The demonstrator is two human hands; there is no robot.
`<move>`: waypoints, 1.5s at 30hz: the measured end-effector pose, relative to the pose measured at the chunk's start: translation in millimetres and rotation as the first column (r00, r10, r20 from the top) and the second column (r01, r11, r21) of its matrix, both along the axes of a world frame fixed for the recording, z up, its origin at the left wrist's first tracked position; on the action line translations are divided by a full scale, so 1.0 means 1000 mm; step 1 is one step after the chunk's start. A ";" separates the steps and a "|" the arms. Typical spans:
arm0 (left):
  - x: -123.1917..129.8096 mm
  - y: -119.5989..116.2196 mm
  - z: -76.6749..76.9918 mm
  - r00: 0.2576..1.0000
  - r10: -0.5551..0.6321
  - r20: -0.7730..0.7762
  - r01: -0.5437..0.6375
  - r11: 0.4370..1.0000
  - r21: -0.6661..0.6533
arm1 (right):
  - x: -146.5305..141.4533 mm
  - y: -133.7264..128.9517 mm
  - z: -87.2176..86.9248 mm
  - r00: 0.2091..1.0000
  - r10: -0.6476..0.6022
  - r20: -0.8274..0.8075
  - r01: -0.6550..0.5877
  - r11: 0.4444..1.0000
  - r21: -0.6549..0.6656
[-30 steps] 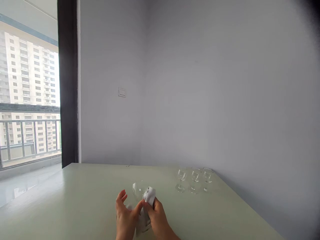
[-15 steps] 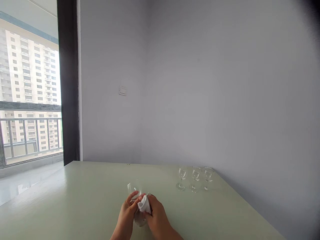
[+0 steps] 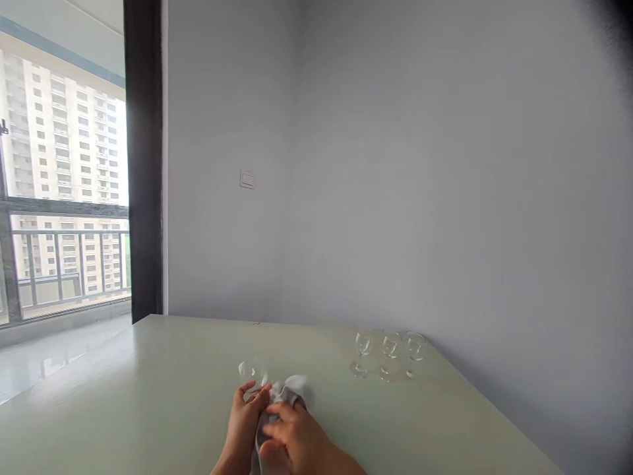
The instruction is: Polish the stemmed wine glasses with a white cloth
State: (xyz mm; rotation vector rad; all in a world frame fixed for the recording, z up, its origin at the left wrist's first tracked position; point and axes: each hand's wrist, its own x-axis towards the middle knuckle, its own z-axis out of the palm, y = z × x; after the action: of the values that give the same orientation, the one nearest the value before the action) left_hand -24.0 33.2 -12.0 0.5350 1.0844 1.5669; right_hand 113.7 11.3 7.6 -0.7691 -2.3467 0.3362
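Note:
A clear stemmed glass tilts above the near part of the table, its bowl pointing away from me. My left hand is closed around it just below the bowl; the stem and foot are hidden. A white cloth is bunched against the glass beside my left fingers, with a loose part hanging toward me. My right hand is on the cloth with its fingers loosely bent and partly spread, smeared by motion.
Three clear stemmed glasses, a left one, a middle one and a right one, stand upright at the back right of the pale green table. Grey walls rise behind; a window lies to the left.
The held glass has shifted slightly left in view. The cloth, bunched small in my right hand before, is now spread out, and my right fingers have loosened. The view has turned slightly.

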 end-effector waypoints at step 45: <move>0.041 -0.023 0.006 0.923 0.132 -0.362 0.001 0.939 0.345 | -0.014 0.007 0.004 0.853 -0.518 -0.062 0.506 0.851 -0.142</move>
State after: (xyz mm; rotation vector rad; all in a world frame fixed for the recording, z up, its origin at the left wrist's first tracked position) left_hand 16.8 10.3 -5.7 1.0847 1.1289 1.7679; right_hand 99.5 18.4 11.4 -1.3661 -1.9430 0.2719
